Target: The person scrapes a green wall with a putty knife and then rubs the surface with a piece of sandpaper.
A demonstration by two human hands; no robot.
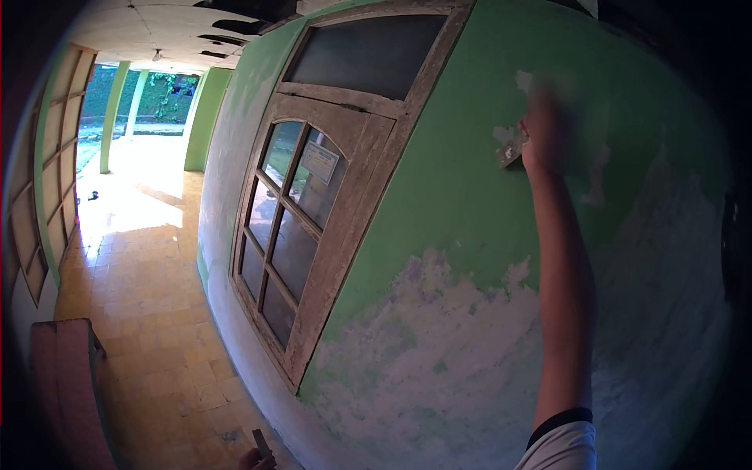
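Observation:
High on the green wall (pixel 462 188), my right hand (pixel 542 141) is closed on a scraper (pixel 509 153), whose flat blade lies at the wall beside a small bare patch. Part of this hand is blurred. Low in the view, at the bottom edge, my left hand (pixel 257 460) is wrapped round a small flat tool (pixel 262 443); most of that hand is cut off by the frame. Below the scraper the paint gives way to a large pale, bare area (pixel 439 337).
A worn wooden window frame (pixel 345 243) with glass panes stands left of my right arm. A reddish bench (pixel 66 392) is at the lower left on the yellow tiled floor (pixel 157 313). Green posts (pixel 114 117) rise at the corridor's far end.

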